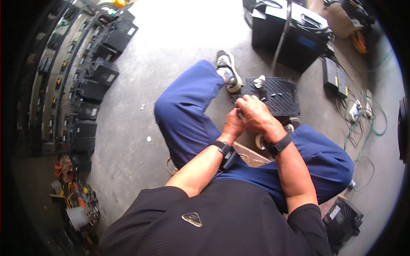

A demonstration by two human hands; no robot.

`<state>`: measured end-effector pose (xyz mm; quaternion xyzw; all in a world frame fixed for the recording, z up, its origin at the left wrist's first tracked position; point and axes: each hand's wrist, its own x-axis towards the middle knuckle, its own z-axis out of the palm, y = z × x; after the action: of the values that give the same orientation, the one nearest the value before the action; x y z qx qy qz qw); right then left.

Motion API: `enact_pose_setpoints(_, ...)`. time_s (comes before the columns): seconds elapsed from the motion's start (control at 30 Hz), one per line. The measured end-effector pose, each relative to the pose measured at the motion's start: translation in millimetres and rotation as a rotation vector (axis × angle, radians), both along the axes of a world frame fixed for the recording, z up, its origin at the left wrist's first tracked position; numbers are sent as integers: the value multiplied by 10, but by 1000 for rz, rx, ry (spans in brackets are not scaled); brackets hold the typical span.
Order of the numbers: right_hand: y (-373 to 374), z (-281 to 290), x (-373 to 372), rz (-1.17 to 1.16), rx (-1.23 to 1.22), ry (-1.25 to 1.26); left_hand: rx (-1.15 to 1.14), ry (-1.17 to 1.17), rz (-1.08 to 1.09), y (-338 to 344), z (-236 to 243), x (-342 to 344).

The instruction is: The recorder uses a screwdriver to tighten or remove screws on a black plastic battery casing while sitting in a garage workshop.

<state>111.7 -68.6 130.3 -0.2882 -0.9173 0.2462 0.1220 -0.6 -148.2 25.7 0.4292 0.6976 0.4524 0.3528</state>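
Observation:
My left hand (pixel 233 123) and my right hand (pixel 256 114) meet in front of me, between my knees, with the fingers of both closed together. Whatever they pinch is small and dark, mostly covered by the fingers, and I cannot make out its kind. Just beyond the hands a black ribbed plate (pixel 284 100) lies on the floor. On it sit a crumpled white piece (pixel 259 81) and a few small light bits. A roll of tape (pixel 259 141) shows beside my right wrist.
Along the left runs a rack (pixel 60 94) with several black boxes (pixel 92 112). A large black case (pixel 290 38) with cables stands at the far right. Black adapters (pixel 334 78), a power strip (pixel 354 112) and green cable lie on the right. Tools and a white bucket (pixel 78 217) are at lower left.

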Motion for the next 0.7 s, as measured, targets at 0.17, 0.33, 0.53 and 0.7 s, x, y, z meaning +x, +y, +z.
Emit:
enact_pose_setpoints(0.17, 30, 193, 23, -157, -34, -155, -3, 34, -36, 33, 149, -1)
enact_pose_setpoints(0.33, 59, 16, 73, 7, 52, 24, -63, -23, -100, 67, 107, 15)
enact_pose_setpoints(0.53, 48, 278, 113, -111, -146, -134, 89, 138, -224, 28, 342, -70)
enact_pose_setpoints(0.7, 98, 285, 113, 25, -78, 42, 165, 136, -332, 126, 362, -99)
